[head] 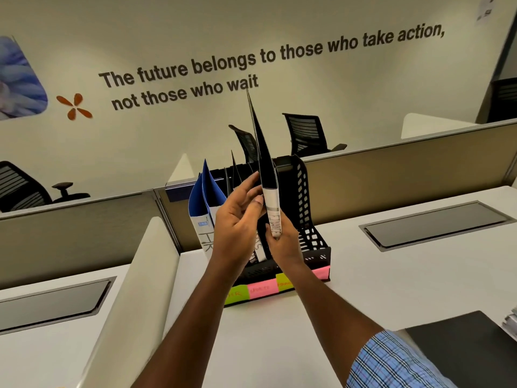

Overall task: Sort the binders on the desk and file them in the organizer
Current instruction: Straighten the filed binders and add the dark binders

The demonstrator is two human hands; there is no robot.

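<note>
binder (266,169) stood upright over the organizer (307,208) on the bench (391,275), the foot of its spine clasped in the right grip (285,242), the left grip (237,228) laid straight-fingered against its cover. it looked light, thin, stiff and smooth, best held low at the spine.
</note>
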